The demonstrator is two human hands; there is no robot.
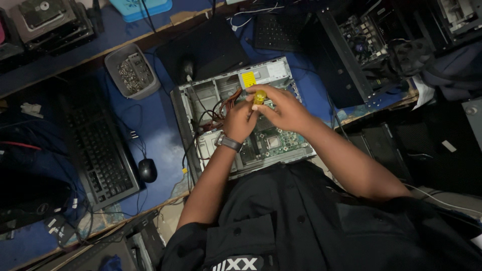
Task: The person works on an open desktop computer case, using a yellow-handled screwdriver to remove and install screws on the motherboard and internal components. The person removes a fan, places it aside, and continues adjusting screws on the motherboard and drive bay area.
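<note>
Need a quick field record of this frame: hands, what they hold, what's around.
right hand: grips yellow screwdriver handle
left hand: beside the handle, over the open computer case; watch on wrist
inside case: green motherboard, bundled cables
left of case: grey tub of small parts, black keyboard, black mouse
surface: blue bench top

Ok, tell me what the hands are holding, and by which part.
The right hand grips a screwdriver by its yellow handle; the left hand steadies it lower down.
</note>
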